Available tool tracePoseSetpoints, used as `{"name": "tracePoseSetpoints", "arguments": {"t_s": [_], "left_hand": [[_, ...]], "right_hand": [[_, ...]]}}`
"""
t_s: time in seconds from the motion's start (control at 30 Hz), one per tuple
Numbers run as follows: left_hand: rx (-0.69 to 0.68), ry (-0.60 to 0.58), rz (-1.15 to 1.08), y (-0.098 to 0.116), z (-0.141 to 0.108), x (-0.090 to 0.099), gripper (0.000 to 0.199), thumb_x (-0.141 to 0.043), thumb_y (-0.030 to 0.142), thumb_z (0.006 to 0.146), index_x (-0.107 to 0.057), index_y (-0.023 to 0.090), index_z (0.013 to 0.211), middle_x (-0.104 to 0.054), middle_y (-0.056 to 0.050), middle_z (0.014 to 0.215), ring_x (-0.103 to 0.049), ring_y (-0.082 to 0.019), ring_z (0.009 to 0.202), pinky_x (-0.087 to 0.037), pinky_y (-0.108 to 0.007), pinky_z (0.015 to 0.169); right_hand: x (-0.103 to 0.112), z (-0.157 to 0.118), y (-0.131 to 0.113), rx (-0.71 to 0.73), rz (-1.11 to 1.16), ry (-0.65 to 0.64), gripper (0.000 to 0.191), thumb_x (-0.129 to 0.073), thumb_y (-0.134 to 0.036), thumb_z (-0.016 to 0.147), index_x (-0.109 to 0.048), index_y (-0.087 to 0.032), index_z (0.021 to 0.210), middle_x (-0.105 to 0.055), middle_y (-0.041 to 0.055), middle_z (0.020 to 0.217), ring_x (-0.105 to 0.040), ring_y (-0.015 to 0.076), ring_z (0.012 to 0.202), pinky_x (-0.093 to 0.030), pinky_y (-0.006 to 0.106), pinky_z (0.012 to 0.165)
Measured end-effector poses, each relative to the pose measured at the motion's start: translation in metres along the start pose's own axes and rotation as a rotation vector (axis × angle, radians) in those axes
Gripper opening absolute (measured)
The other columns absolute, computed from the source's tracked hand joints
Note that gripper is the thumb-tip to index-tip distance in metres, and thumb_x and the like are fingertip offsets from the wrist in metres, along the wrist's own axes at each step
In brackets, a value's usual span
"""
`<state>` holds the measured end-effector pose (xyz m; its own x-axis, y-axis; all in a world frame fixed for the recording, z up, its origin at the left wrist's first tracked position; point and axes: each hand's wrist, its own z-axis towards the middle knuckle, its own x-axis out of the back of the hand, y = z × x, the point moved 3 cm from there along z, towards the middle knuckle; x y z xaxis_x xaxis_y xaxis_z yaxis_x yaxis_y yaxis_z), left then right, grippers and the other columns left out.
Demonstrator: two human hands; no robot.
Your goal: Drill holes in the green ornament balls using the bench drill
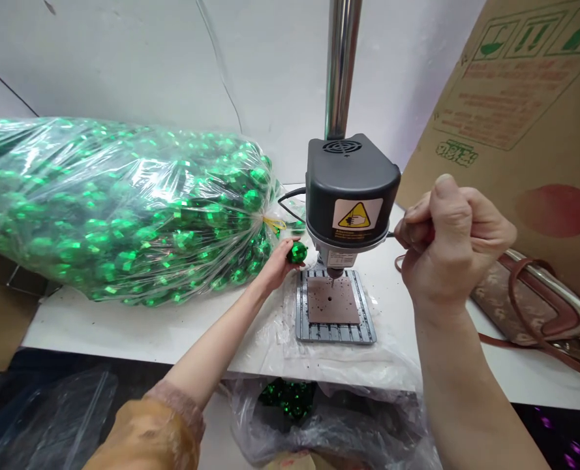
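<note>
A small drill press with a black housing [351,176] stands on the white table, its thin bit above a brown square plate [333,312] on a slotted metal base [336,334]. Between the fingers of my left hand [280,262] is a shiny green ball [297,252], held just left of the drill head and above the base's left corner. My right hand [446,241] is closed around the lever handle on the press's right side; the fingers mostly hide its grip. Dark crumbs are scattered over the brown plate, which has a hole near its middle.
A large clear bag of green balls [123,215] lies on the left of the table [137,333]. At the right are a cardboard box [495,150] and a patterned handbag [519,300]. Below the front edge, an open plastic bag [250,431] holds green balls.
</note>
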<state>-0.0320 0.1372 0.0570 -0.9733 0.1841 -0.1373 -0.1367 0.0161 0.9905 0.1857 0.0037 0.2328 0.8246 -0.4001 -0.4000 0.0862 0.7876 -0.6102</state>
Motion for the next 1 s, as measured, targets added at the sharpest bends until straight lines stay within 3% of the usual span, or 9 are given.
{"name": "tracePoseSetpoints", "arguments": {"t_s": [0.13, 0.23, 0.3, 0.4, 0.6, 1.0], "left_hand": [[0.087, -0.042, -0.206, -0.008, -0.048, 0.002, 0.063, -0.09, 0.063, 0.073, -0.068, 0.021, 0.114, -0.075, -0.007, 0.104, -0.072, -0.02, 0.087, -0.064, -0.035, 0.076], [0.125, 0.004, -0.166, -0.016, -0.069, -0.001, 0.063, -0.098, 0.051, 0.064, -0.07, 0.019, 0.11, -0.078, -0.008, 0.103, -0.074, -0.021, 0.09, -0.062, -0.035, 0.083], [0.128, 0.008, -0.11, -0.019, -0.075, -0.003, 0.058, -0.096, 0.048, 0.066, -0.073, 0.019, 0.11, -0.079, -0.009, 0.108, -0.074, -0.023, 0.097, -0.06, -0.036, 0.089], [0.072, -0.017, -0.034, -0.023, -0.078, -0.007, 0.058, -0.092, 0.046, 0.068, -0.074, 0.02, 0.117, -0.079, -0.01, 0.114, -0.073, -0.025, 0.107, -0.057, -0.039, 0.097], [-0.03, -0.051, 0.117, -0.029, -0.077, -0.014, 0.063, -0.098, 0.046, 0.058, -0.068, 0.018, 0.106, -0.077, -0.009, 0.104, -0.072, -0.025, 0.102, -0.057, -0.041, 0.095], [-0.148, -0.164, 0.391, -0.025, -0.08, -0.039, 0.051, -0.092, 0.032, 0.067, -0.072, 0.018, 0.112, -0.076, -0.008, 0.109, -0.072, -0.026, 0.103, -0.057, -0.04, 0.096]], "right_hand": [[0.0, 0.0, 0.001, -0.012, -0.016, 0.025, 0.037, -0.067, -0.036, 0.092, -0.061, -0.02, 0.059, -0.042, -0.0074, 0.045, -0.037, 0.0036, 0.039, -0.026, 0.027, 0.041], [0.0, 0.0, 0.001, -0.024, -0.025, 0.035, 0.037, -0.067, -0.036, 0.091, -0.061, -0.02, 0.058, -0.041, -0.0074, 0.044, -0.039, 0.0041, 0.039, -0.028, 0.026, 0.042], [0.0, 0.0, 0.002, -0.033, -0.03, 0.032, 0.037, -0.067, -0.036, 0.09, -0.061, -0.02, 0.057, -0.042, -0.0071, 0.044, -0.039, 0.0041, 0.039, -0.029, 0.026, 0.043], [0.0, 0.0, 0.002, -0.041, -0.023, 0.022, 0.038, -0.068, -0.038, 0.09, -0.061, -0.021, 0.057, -0.043, -0.0071, 0.044, -0.037, 0.0045, 0.038, -0.027, 0.026, 0.041], [0.002, 0.0, 0.004, -0.029, -0.019, -0.005, 0.039, -0.069, -0.043, 0.091, -0.06, -0.024, 0.058, -0.041, -0.0074, 0.045, -0.036, 0.0061, 0.039, -0.028, 0.028, 0.042], [0.003, -0.003, 0.003, -0.004, -0.044, -0.028, 0.039, -0.066, -0.045, 0.095, -0.06, -0.024, 0.062, -0.043, -0.0057, 0.05, -0.039, 0.0082, 0.044, -0.031, 0.03, 0.047]]}}
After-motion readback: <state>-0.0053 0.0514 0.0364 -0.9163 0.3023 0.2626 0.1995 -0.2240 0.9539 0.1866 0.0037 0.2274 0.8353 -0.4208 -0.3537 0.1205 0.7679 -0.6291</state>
